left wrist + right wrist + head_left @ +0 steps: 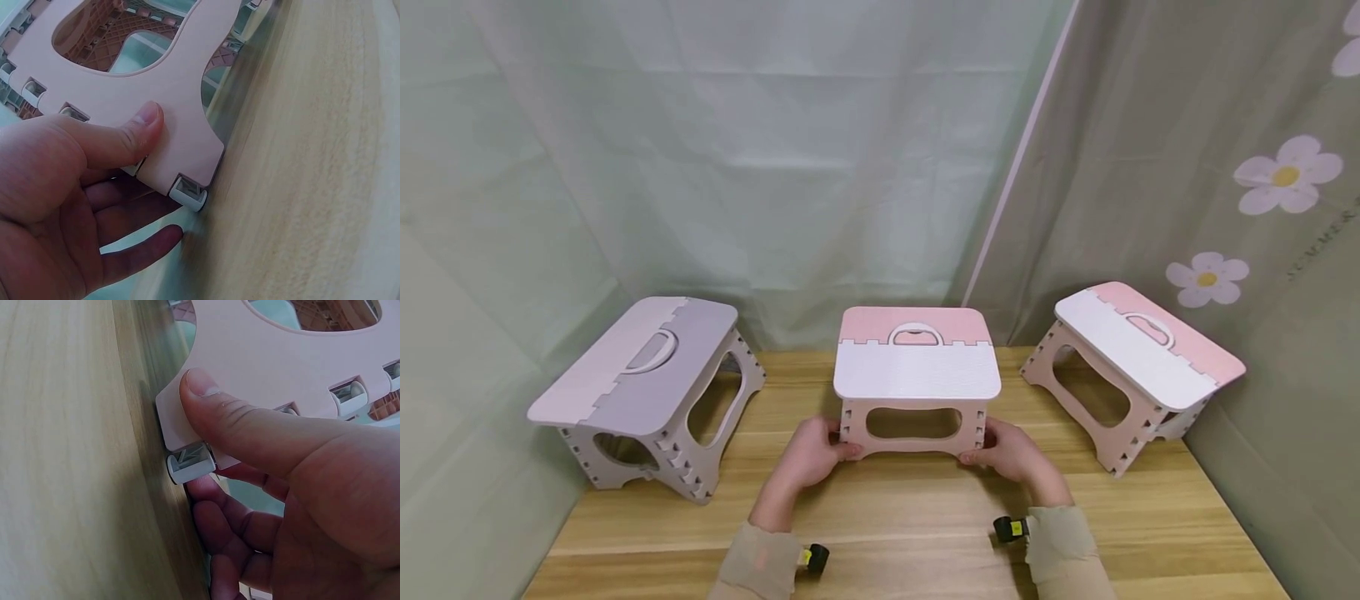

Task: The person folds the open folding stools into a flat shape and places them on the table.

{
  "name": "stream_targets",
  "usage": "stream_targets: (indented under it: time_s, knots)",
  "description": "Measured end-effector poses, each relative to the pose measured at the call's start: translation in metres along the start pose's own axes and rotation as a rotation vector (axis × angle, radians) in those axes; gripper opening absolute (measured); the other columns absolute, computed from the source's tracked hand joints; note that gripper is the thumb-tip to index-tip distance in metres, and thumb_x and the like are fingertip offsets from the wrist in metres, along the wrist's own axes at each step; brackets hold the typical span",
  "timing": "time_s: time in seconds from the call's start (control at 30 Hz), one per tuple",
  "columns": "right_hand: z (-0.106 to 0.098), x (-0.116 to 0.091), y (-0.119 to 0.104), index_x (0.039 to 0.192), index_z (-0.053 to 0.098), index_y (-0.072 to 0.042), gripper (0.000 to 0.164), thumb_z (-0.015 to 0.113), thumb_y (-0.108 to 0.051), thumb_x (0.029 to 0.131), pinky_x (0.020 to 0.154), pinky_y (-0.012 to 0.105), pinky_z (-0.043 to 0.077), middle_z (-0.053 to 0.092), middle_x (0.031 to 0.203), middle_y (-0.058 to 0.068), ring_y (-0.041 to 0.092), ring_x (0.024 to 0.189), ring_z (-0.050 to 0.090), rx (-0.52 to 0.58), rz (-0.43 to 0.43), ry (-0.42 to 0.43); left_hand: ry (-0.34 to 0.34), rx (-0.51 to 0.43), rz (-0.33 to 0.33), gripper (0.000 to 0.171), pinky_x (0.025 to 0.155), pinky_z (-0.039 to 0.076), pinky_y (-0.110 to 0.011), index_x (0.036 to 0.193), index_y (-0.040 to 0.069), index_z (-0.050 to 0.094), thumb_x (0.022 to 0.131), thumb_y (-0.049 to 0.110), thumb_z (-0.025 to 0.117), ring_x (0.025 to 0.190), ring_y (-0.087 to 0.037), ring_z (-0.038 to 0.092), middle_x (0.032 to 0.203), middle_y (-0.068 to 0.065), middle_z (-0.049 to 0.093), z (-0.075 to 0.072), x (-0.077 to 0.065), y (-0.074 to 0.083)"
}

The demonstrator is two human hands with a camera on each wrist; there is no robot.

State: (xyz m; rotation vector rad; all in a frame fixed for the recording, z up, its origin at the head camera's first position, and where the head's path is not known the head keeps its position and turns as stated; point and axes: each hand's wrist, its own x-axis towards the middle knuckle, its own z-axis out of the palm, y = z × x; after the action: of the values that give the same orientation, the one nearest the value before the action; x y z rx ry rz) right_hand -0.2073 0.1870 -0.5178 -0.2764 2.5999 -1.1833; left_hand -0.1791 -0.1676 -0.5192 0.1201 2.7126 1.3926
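Observation:
A pink and white folding step stool [917,372] stands unfolded in the middle of the table, its handle lying in the top. My left hand [811,452] grips its left front leg low down. In the left wrist view, the thumb of that hand [56,181] presses the pink leg panel [181,94] while the fingers reach behind the edge. On the other side my right hand [1013,450] holds the right front leg. Its thumb lies across the panel [262,369] in the right wrist view, with curled fingers behind the leg near the tabletop.
A grey and pale folding stool [632,367] stands unfolded at the left, angled inward. Another pink and white folding stool [1138,346] stands at the right. The wooden table [917,525] meets curtains [820,167] at the back and sides.

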Motion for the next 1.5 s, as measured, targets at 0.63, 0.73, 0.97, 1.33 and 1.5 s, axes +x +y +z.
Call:
stream_targets:
  time_s: [0.63, 0.73, 0.97, 1.33, 1.5]
  knots:
    - [-0.0006, -0.0015, -0.0016, 0.129, 0.071, -0.010, 0.050, 0.092, -0.027, 0.087, 0.085, 0.043, 0.052, 0.074, 0.105, 0.000, 0.019, 0.093, 0.062, -0.004, 0.011, 0.005, 0.008, 0.012, 0.007, 0.014, 0.073, 0.053, -0.036, 0.098, 0.003, 0.080, 0.090, 0.012, 0.088, 0.074, -0.017, 0.060, 0.088, -0.002, 0.075, 0.0013, -0.0001, 0.0017]
    - [-0.0008, -0.0012, -0.0014, 0.129, 0.071, -0.010, 0.050, 0.092, -0.027, 0.087, 0.086, 0.044, 0.052, 0.074, 0.106, 0.000, 0.020, 0.094, 0.062, -0.005, 0.014, 0.006, 0.008, 0.011, 0.008, 0.014, 0.072, 0.053, -0.036, 0.098, 0.003, 0.080, 0.090, 0.011, 0.087, 0.074, -0.017, 0.060, 0.088, -0.002, 0.075, 0.0012, 0.0000, 0.0013]
    - [-0.0020, -0.0012, -0.0029, 0.130, 0.071, -0.011, 0.050, 0.092, -0.028, 0.087, 0.088, 0.045, 0.052, 0.074, 0.108, 0.001, 0.020, 0.096, 0.063, -0.002, 0.016, 0.002, 0.009, 0.016, 0.014, 0.013, 0.072, 0.053, -0.036, 0.099, 0.003, 0.079, 0.091, 0.011, 0.087, 0.074, -0.017, 0.060, 0.088, -0.002, 0.074, 0.0013, 0.0005, 0.0017]
    - [-0.0007, -0.0015, -0.0006, 0.129, 0.071, -0.010, 0.050, 0.092, -0.027, 0.086, 0.087, 0.044, 0.052, 0.074, 0.106, 0.001, 0.019, 0.095, 0.063, -0.003, 0.000, 0.005, 0.007, 0.031, 0.011, 0.013, 0.073, 0.054, -0.037, 0.098, 0.004, 0.079, 0.092, 0.011, 0.086, 0.075, -0.018, 0.060, 0.089, -0.002, 0.073, 0.0010, -0.0013, 0.0035]
    - [-0.0005, -0.0007, -0.0005, 0.128, 0.071, -0.010, 0.050, 0.093, -0.027, 0.086, 0.086, 0.044, 0.052, 0.074, 0.104, 0.000, 0.020, 0.094, 0.063, -0.004, -0.005, 0.005, 0.007, 0.032, 0.018, 0.011, 0.072, 0.054, -0.036, 0.096, 0.004, 0.079, 0.092, 0.011, 0.086, 0.074, -0.017, 0.060, 0.086, -0.001, 0.073, 0.0016, -0.0008, 0.0028]
